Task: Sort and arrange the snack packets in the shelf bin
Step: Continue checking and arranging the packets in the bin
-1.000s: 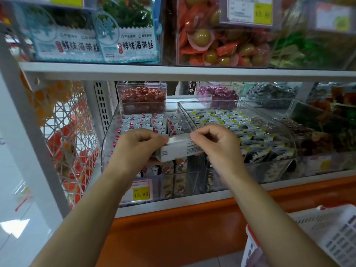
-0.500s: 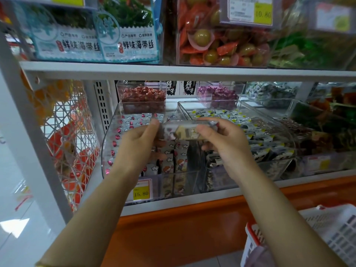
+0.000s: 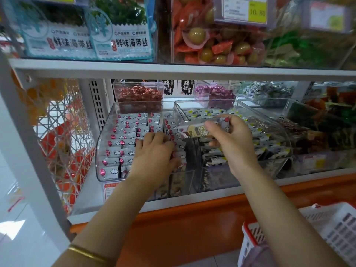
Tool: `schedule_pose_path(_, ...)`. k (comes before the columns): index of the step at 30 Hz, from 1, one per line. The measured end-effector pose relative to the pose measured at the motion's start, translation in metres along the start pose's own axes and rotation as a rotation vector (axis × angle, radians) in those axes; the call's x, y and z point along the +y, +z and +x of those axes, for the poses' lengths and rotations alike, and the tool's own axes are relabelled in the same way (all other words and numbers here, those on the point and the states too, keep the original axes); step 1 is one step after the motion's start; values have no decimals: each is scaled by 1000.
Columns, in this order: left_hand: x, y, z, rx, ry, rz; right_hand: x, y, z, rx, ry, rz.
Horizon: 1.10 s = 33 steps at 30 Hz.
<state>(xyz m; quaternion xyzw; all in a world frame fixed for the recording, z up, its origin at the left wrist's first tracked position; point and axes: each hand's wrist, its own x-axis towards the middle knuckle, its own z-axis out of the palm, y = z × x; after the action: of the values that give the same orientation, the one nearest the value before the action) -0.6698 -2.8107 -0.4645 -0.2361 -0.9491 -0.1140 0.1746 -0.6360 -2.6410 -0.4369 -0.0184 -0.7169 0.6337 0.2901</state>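
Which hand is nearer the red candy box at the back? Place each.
Left. The left hand rests on packets directly in front of the red candy box; the right hand holds a snack packet off to its right.

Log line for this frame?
left hand on packet rows in left bin | right hand pinches snack packet | not yet placed

A white shelf [image 3: 87,201] carries two clear bins [image 3: 105,151] of snack packets [image 3: 123,132], smaller tubs [image 3: 138,89] behind.
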Motion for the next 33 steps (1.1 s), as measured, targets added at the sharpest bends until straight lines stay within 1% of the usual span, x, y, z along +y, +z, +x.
schedule_pose_path(2, -1, -6, -2, 20, -34, -134, -5, 1, 0, -29, -124, -155)
schedule_pose_path(5, -4, -14, -7, -14, -40, -232, -13, 4, 1, -149, -273, -341)
schedule_pose_path(9, -7, -18, -11, -24, -31, -239, -15, 16, 3, -301, -332, -564)
schedule_pose_path(14, -10, -18, -14, -8, -8, -256, -13, 28, 2, -467, -381, -917)
schedule_pose_path(18, -11, -16, -14, 46, 2, -244, -15, 28, 2, -473, -336, -944)
schedule_pose_path(25, -11, -15, -14, 92, 35, -252, -12, 34, 5, -525, -519, -1114)
schedule_pose_path(27, -12, -17, -14, 85, 41, -284, -11, 35, 7, -536, -551, -1144)
schedule_pose_path(30, -14, -22, -13, 59, 46, -332, -8, 36, 2, -607, -579, -1213)
schedule_pose_path(33, -15, -27, -13, 23, 34, -355, -6, 34, 4, -635, -547, -1236)
